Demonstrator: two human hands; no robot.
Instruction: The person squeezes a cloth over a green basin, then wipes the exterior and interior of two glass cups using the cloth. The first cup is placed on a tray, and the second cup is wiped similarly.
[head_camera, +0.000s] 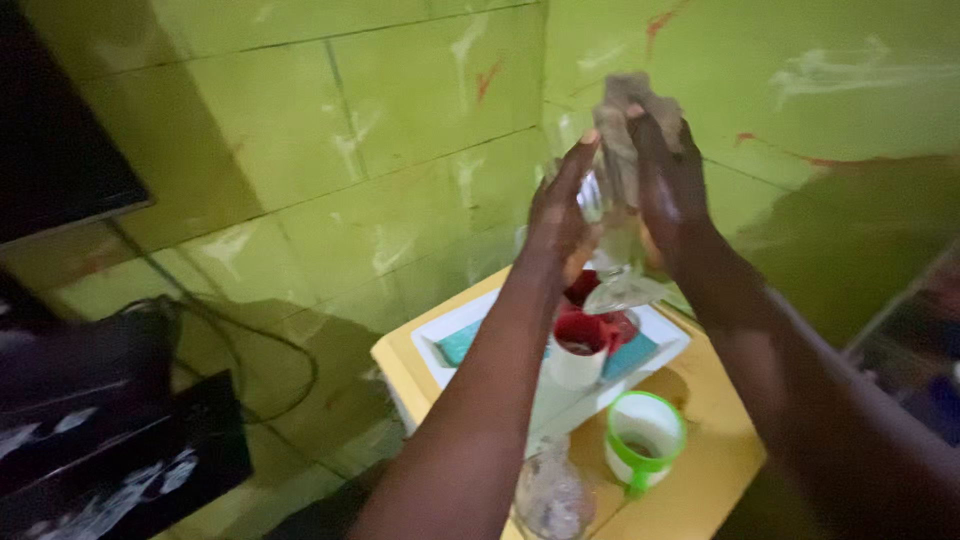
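Stemmed clear glass (615, 240), held upside down with its foot lowest, sits between a person's two raised hands in the upper middle of the frame, against a green tiled wall (330, 150). Left hand (560, 215) lies flat and open along the glass's left side, while the right hand (670, 195) is curled around a greyish cloth (635, 100) bunched at the top of the glass. Below them, a yellow table (700, 470) carries a white tray (450, 335), a red-and-white cup (580, 350) and a green-rimmed cup (645, 435).
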